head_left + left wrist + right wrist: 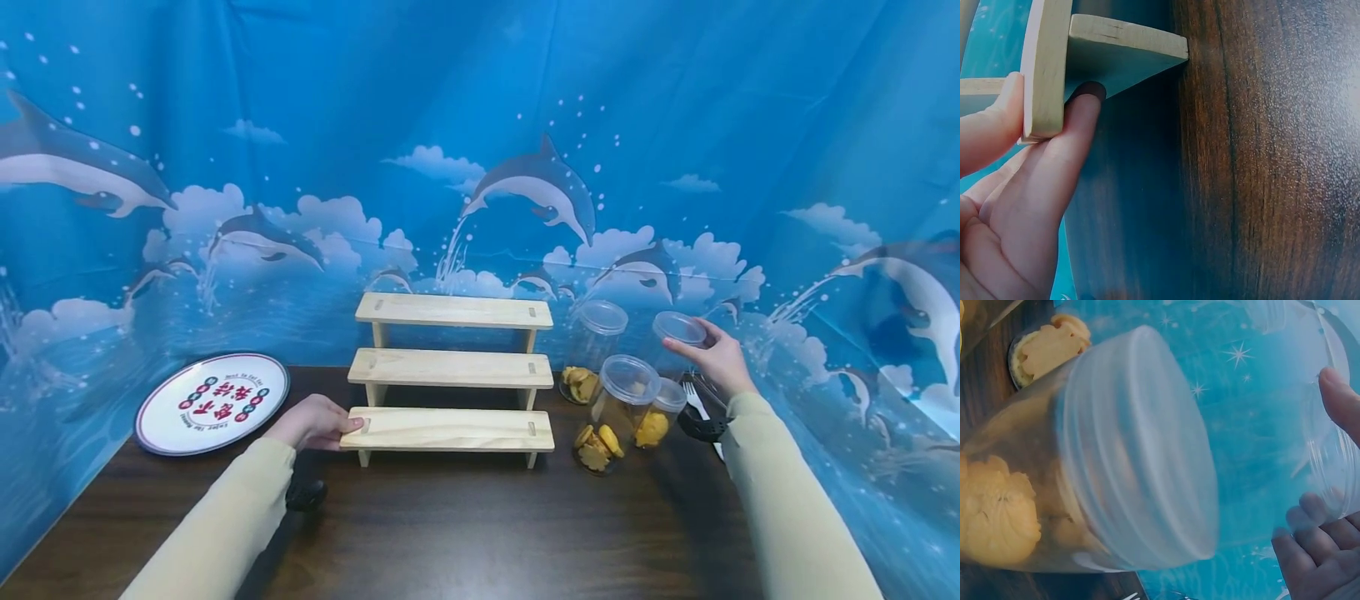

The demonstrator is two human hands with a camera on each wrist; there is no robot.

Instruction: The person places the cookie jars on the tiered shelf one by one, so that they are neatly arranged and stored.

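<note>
A three-step wooden stand (450,427) stands mid-table. My left hand (318,421) grips the left end of its lowest step; in the left wrist view the thumb (1007,115) lies on top and fingers reach underneath. On the right, my right hand (718,362) holds a clear jar (678,328) round its upper end, thumb on one side and fingers on the other. Its lower part is hidden behind other jars. Close by are a front lidded jar of cookies (595,450), a smaller jar (670,394) with yellow cookies and a rear jar (602,318) with cookies at its bottom.
A white oval plate (247,367) with red characters leans at the left against the dolphin-print backdrop (450,100). A white fork (697,402) lies beside dark utensils under my right wrist. The dark wood table (465,525) extends in front of the stand.
</note>
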